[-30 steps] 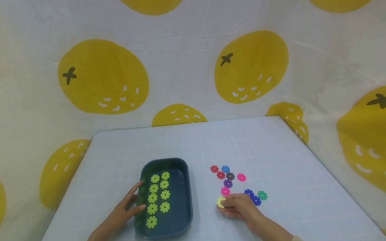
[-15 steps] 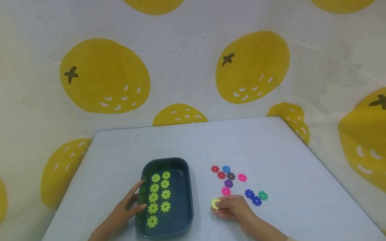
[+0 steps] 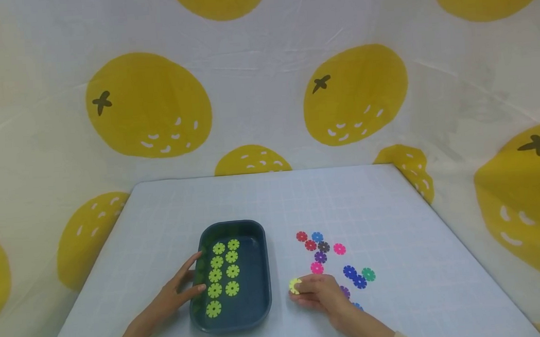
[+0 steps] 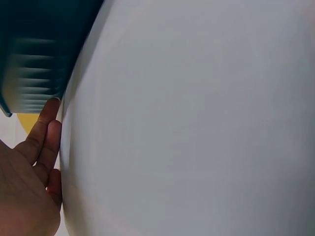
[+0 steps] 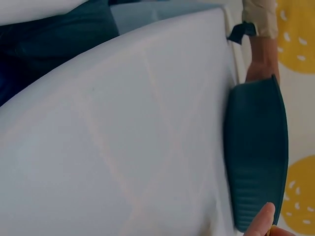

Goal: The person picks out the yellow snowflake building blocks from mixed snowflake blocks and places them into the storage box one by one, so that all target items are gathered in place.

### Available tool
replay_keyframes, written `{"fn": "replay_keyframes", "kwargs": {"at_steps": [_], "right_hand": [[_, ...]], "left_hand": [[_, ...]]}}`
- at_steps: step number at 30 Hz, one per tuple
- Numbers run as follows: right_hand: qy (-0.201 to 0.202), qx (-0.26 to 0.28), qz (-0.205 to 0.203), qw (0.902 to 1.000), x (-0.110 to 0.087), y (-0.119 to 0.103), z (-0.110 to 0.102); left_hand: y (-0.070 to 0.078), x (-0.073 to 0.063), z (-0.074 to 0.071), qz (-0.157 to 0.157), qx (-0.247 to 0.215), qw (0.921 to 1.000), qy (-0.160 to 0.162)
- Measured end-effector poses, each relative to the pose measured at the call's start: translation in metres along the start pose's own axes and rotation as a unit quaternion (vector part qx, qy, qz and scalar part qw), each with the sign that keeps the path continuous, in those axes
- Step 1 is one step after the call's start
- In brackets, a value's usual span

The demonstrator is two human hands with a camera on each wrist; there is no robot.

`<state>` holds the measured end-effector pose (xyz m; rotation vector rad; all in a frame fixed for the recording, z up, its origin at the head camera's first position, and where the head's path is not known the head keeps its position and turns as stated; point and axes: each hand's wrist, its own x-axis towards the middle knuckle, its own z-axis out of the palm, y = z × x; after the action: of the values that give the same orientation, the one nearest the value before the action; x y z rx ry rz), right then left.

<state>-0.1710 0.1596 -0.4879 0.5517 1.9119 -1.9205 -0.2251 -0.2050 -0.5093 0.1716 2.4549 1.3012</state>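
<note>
My right hand pinches a yellow notched plastic disc between thumb and fingers, low over the cloth a short way right of the dark teal tray. In the right wrist view, the thumb and part of a finger overlap the tray's outer wall. Inside the tray, several yellow-green discs lie in two columns toward its left side. My left hand touches the tray's left side, its thumb and fingers spread. Fingertips reach the tray's ribbed outer wall in the left wrist view.
Right of the tray, loose discs in red, blue, black, purple and pink lie beyond my right hand. Dark blue and green discs sit farther right. A fruit-print curtain surrounds the white-clothed table.
My right hand has moved left toward the tray with the yellow disc in it, uncovering a purple and a blue disc near its wrist. The left hand has stayed at the tray.
</note>
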Motion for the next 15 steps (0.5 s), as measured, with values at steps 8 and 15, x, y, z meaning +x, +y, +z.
{"fn": "replay_keyframes", "kwargs": {"at_steps": [8, 15], "right_hand": [[0.002, -0.001, -0.004, 1.0000, -0.003, -0.005, 0.001], [-0.001, -0.022, -0.019, 0.9996, -0.005, -0.012, 0.006]], "left_hand": [[0.000, -0.001, -0.001, 0.009, 0.002, 1.0000, -0.002], [-0.002, 0.000, 0.000, 0.011, 0.004, 0.9999, 0.002]]}}
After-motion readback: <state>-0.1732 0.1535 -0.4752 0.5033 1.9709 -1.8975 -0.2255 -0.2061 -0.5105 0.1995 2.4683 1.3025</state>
